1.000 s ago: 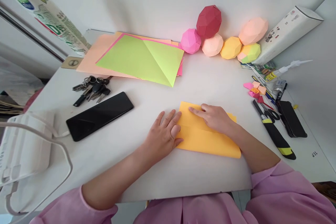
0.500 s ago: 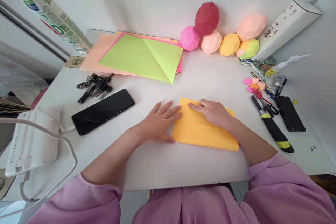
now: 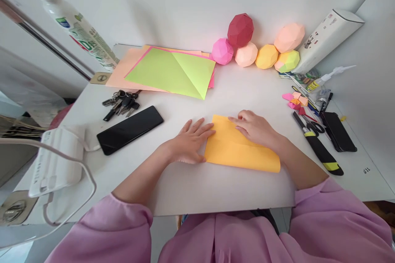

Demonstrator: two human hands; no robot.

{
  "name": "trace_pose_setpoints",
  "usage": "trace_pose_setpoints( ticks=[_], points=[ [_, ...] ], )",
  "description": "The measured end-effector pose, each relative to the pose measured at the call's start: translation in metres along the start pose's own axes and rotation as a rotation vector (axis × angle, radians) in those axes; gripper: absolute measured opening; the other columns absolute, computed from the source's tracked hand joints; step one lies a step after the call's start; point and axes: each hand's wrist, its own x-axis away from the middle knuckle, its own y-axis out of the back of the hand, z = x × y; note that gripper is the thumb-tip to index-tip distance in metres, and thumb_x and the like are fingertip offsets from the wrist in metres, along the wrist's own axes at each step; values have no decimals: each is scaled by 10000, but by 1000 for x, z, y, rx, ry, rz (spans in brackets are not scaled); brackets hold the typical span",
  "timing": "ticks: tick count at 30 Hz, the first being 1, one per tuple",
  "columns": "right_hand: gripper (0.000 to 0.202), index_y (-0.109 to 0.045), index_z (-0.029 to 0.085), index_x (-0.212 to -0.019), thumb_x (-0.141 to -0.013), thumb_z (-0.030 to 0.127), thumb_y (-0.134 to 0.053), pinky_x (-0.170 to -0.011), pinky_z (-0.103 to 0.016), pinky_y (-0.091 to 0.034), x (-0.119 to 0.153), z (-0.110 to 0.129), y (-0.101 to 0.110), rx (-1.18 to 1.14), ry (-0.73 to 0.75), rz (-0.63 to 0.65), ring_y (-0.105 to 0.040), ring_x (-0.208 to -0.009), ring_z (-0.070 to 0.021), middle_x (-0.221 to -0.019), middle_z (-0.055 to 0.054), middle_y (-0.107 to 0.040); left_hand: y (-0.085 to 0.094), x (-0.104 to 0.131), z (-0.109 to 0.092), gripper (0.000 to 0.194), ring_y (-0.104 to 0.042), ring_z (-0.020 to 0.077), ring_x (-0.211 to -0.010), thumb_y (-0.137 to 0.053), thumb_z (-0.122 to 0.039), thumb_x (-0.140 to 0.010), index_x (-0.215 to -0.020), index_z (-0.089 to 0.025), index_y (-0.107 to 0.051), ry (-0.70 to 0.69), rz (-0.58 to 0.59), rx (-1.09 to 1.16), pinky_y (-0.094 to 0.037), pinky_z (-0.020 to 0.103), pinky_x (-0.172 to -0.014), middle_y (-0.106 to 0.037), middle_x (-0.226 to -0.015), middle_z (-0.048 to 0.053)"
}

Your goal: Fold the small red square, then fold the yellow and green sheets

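A folded sheet of yellow-orange paper (image 3: 240,150) lies flat on the white table in front of me, with a crease running across it. My left hand (image 3: 190,141) rests palm down at the paper's left side, fingers spread, fingertips and thumb touching its edge. Over the upper part of the paper is my right hand (image 3: 254,127), its index finger stretched along the top edge and its thumb apart from it, while the other fingers curl. It presses on the sheet without gripping it. The right wrist hides the paper's upper right corner.
Colored sheets (image 3: 173,72) lie at the back left, beside several paper balls (image 3: 240,31). Keys (image 3: 123,102), a phone (image 3: 130,130) and a white corded device (image 3: 58,162) are at left. At right lie a utility knife (image 3: 321,148), scissors (image 3: 314,127) and a black case (image 3: 338,131).
My right hand has slid a little right along the paper's top edge. My left hand stays on the left edge. The whole view has shifted slightly.
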Motion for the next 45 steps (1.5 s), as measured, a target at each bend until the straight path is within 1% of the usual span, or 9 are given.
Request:
trace_pose_setpoints(
  ticks=[4, 7, 10, 22, 30, 33, 38, 42, 45],
  points=[
    [274, -605, 192, -1148, -918, 178, -458, -822, -396, -409, 16, 42, 25, -58, 181, -235, -483, -1048, -258, -1120, -143, -545, 2, 0, 0, 859, 149, 270, -1432, -540, -420, -784, -1504, -197, -129, 1, 23, 14, 35, 516, -1147, 29, -1584, 12],
    [230, -616, 177, -1094, -918, 171, -467, -707, -319, -399, 25, 84, 13, -99, 337, -124, -507, -865, -193, -935, -91, -586, 0, 0, 1, 851, 163, 263, -1429, -517, -446, -798, -1507, -200, -117, -6, 18, 21, 50, 511, -1146, 38, -1584, 1],
    [169, -630, 167, -988, -905, 133, -486, -664, -304, -353, 27, 108, -10, -25, 342, -80, -480, -802, -178, -831, -60, -578, -1, 0, 3, 843, 165, 265, -1428, -499, -455, -806, -1508, -199, -109, -17, 11, 26, 49, 516, -1144, 45, -1582, -2],
    [223, -609, 173, -965, -872, 34, -462, -637, -311, -299, 23, 107, -18, 78, 365, -83, -414, -756, -173, -797, -47, -546, -4, -1, 10, 856, 162, 260, -1428, -497, -385, -772, -1508, -209, -96, -53, 10, 24, 38, 514, -1145, 53, -1579, 0],
    [175, -624, 189, -886, -903, 128, -461, -708, -330, -419, 26, 101, -7, -12, 344, -128, -501, -830, -189, -849, -59, -587, -3, 0, 9, 847, 157, 266, -1429, -500, -423, -800, -1510, -212, -89, -49, 9, -7, 40, 506, -1145, 62, -1577, -2],
    [201, -605, 190, -1068, -916, 258, -492, -865, -416, -452, 51, 84, 10, -120, 165, -297, -520, -1045, -249, -1060, -117, -590, -9, 7, 8, 843, 137, 288, -1431, -493, -464, -810, -1511, -209, -99, -41, -26, -38, 10, 509, -1147, 52, -1575, 16],
    [349, -511, 203, -1244, -912, 308, -498, -840, -486, -489, 108, 61, 3, -108, -583, -578, -520, -1070, -302, -1139, -158, -547, -36, 29, -17, 765, -41, 361, -1436, -429, -577, -845, -1465, -144, -310, 45, -207, -144, -68, 570, -1136, -162, -1558, 96],
    [396, -492, 187, -1245, -899, 376, -523, -657, -361, -534, 121, 68, -20, -380, -785, -632, -593, -832, -220, -1034, -123, -621, -58, 40, -47, 729, -311, 389, -1363, -368, -585, -898, -1266, 16, -553, 43, -414, -341, -180, 547, -1132, -447, -1388, 271],
    [360, -525, 193, -1204, -892, 371, -533, -556, -292, -506, 117, 76, -26, -534, -862, -592, -553, -597, -148, -833, -42, -647, -66, 39, -57, 657, -441, 428, -1259, -458, -564, -873, -1094, 21, -658, 24, -493, -481, -313, 542, -1069, -585, -1204, 300]
  ],
)
